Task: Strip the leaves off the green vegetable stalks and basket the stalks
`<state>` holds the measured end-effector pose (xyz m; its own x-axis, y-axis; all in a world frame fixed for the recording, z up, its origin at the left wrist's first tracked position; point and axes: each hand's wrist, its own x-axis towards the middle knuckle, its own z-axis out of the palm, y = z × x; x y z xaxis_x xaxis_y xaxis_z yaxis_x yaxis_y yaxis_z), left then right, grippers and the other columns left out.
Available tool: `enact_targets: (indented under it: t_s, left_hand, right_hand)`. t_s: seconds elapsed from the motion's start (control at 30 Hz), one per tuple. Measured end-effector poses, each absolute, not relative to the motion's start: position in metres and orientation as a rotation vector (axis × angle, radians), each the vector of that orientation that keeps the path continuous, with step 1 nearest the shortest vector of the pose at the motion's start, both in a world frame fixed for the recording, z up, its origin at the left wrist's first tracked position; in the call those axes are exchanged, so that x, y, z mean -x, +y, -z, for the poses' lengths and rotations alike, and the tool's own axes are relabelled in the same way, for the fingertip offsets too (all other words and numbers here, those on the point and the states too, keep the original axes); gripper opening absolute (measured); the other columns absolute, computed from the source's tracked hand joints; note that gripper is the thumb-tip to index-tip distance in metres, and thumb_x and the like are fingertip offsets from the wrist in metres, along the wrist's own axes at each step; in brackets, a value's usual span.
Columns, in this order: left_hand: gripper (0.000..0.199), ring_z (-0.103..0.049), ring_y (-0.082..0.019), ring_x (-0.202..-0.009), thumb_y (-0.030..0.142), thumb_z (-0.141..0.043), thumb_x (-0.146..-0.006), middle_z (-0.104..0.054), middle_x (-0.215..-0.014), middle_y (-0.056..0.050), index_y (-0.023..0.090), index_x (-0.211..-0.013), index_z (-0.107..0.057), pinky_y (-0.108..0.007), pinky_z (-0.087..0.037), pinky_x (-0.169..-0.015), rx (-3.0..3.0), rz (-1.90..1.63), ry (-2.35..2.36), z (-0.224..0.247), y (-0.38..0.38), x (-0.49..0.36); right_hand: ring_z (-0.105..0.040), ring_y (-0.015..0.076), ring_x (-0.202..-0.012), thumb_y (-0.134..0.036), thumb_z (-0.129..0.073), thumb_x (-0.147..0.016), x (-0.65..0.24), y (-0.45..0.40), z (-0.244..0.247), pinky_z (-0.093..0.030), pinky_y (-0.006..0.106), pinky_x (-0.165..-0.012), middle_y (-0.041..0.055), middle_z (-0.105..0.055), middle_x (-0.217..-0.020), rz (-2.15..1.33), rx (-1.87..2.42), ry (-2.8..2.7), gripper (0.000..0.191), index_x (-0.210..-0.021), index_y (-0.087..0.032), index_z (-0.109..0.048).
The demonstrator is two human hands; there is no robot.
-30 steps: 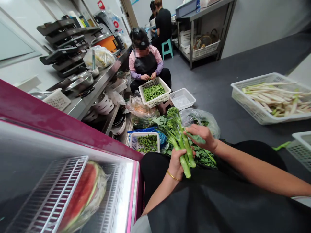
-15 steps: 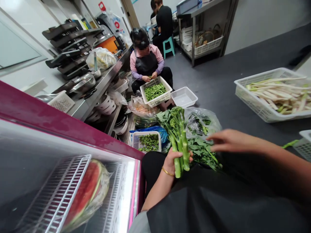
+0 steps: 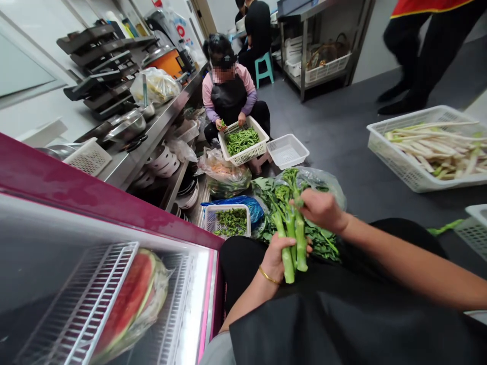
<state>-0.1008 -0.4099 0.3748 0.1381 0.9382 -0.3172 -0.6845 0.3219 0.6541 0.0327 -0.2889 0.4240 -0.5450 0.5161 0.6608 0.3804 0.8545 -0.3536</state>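
My left hand [image 3: 277, 257] is wrapped around a few thick stalks of broccolini [image 3: 289, 225], their cut ends pointing down towards me and their florets upward. My right hand [image 3: 323, 209] is closed at the upper part of the same bunch, its fingers pinching a stalk or leaf stem just below the florets. Exactly what lies between those fingers is partly hidden. Below and behind the bunch, loose dark green leaves [image 3: 321, 241] lie in a heap beside a clear plastic bag [image 3: 331, 185].
At left stands an open fridge with a wrapped watermelon [image 3: 127, 299] on a wire rack. A small white basket [image 3: 208, 223] holds green trimmings. Ahead, a seated co-worker [image 3: 228, 96] handles green pods over a basket [image 3: 249, 158]. A basket of pale stalks [image 3: 422, 185] sits right.
My right hand has moved left from above the leaves and closed on the broccolini. The bunch has shifted slightly right. A person's legs have appeared at the upper right.
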Motion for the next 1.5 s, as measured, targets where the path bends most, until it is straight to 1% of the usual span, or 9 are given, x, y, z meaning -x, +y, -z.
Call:
enact_targets:
  t_s: [0.23,0.47,0.7,0.83,0.93,1.13,1.33,1.4,1.5]
  left_hand:
    - [0.028,-0.059,-0.018,-0.07,0.018,-0.074,-0.057,-0.068,-0.077,-0.003,0.016,-0.082,-0.063,-0.028,-0.046,-0.068,-0.806,-1.549,1.496,-0.373,-0.401,0.102]
    - [0.03,-0.057,-0.019,-0.074,0.013,-0.076,-0.053,-0.062,-0.073,-0.002,0.019,-0.078,-0.062,-0.027,-0.044,-0.073,-0.707,-1.655,1.66,-0.351,-0.405,0.114]
    - [0.035,-0.062,-0.018,-0.058,0.021,-0.068,-0.056,-0.066,-0.071,-0.007,0.01,-0.089,-0.063,-0.027,-0.047,-0.055,-0.401,-1.243,0.999,-0.351,-0.408,0.111]
    - [0.038,-0.065,-0.019,-0.061,0.018,-0.066,-0.057,-0.069,-0.076,-0.012,0.005,-0.093,-0.064,-0.026,-0.05,-0.055,-0.2,-1.088,0.773,-0.346,-0.412,0.116]
    - [0.035,-0.064,-0.017,-0.059,0.019,-0.066,-0.059,-0.07,-0.077,-0.014,0.004,-0.091,-0.065,-0.025,-0.048,-0.053,-0.14,-1.122,0.738,-0.339,-0.41,0.124]
    - [0.037,-0.065,-0.019,-0.062,0.014,-0.067,-0.053,-0.071,-0.075,-0.011,0.008,-0.089,-0.066,-0.028,-0.049,-0.061,-0.12,-1.339,0.839,-0.322,-0.402,0.129]
    - [0.039,-0.069,-0.025,-0.074,0.018,-0.069,-0.052,-0.071,-0.077,-0.012,0.011,-0.09,-0.066,-0.03,-0.05,-0.064,-0.116,-1.289,0.79,-0.311,-0.4,0.132]
    - [0.041,-0.068,-0.024,-0.07,0.02,-0.071,-0.049,-0.071,-0.076,-0.012,0.011,-0.089,-0.065,-0.028,-0.049,-0.06,-0.123,-1.291,0.774,-0.31,-0.399,0.132]
    - [0.046,-0.066,-0.022,-0.065,0.023,-0.074,-0.044,-0.07,-0.072,-0.01,0.01,-0.088,-0.066,-0.028,-0.049,-0.058,-0.181,-1.303,0.754,-0.317,-0.395,0.128]
  right_hand:
    - [-0.044,0.0129,-0.049,-0.054,-0.057,-0.083,-0.036,-0.267,-0.428,-0.033,0.027,-0.051,-0.0004,-0.051,-0.054,-0.647,1.044,-2.095,0.039,-0.065,-0.021,-0.048]
    - [-0.048,0.0133,-0.049,-0.044,-0.057,-0.081,-0.014,-0.248,-0.433,-0.034,0.026,-0.051,-0.0005,-0.053,-0.053,-0.9,1.038,-2.135,0.028,-0.069,-0.019,-0.053]
    - [-0.047,0.0144,-0.062,-0.026,-0.043,-0.09,-0.004,-0.251,-0.412,-0.033,0.027,-0.057,0.0044,-0.052,-0.064,-0.14,0.553,-2.49,0.026,-0.067,-0.019,-0.053]
    - [-0.042,0.0119,-0.056,-0.018,-0.032,-0.094,-0.014,-0.243,-0.4,-0.029,0.027,-0.053,0.0028,-0.051,-0.062,-0.092,0.128,-2.756,0.035,-0.066,-0.019,-0.053]
    - [-0.039,0.0096,-0.049,-0.027,-0.036,-0.095,-0.018,-0.243,-0.401,-0.027,0.026,-0.048,0.0006,-0.049,-0.057,-0.27,-0.049,-2.788,0.037,-0.062,-0.02,-0.051]
    - [-0.048,0.0114,-0.053,-0.041,-0.056,-0.089,0.078,-0.252,-0.432,-0.038,0.024,-0.052,-0.0006,-0.056,-0.064,-0.669,0.531,-2.234,0.023,-0.084,-0.019,-0.057]
    - [-0.059,0.0219,-0.069,-0.047,-0.065,-0.08,0.147,-0.253,-0.457,-0.041,0.031,-0.061,0.0102,-0.067,-0.084,-0.475,0.712,-2.702,0.046,-0.111,-0.014,-0.06]
    - [-0.057,0.0201,-0.063,-0.056,-0.056,-0.083,0.102,-0.244,-0.456,-0.04,0.033,-0.06,0.0082,-0.065,-0.074,-0.479,0.795,-2.632,0.038,-0.094,-0.021,-0.065]
    - [-0.047,0.0167,-0.043,-0.079,-0.048,-0.07,0.006,-0.238,-0.434,-0.035,0.033,-0.047,0.0078,-0.053,-0.05,-0.988,1.164,-2.488,0.057,-0.059,-0.025,-0.062]
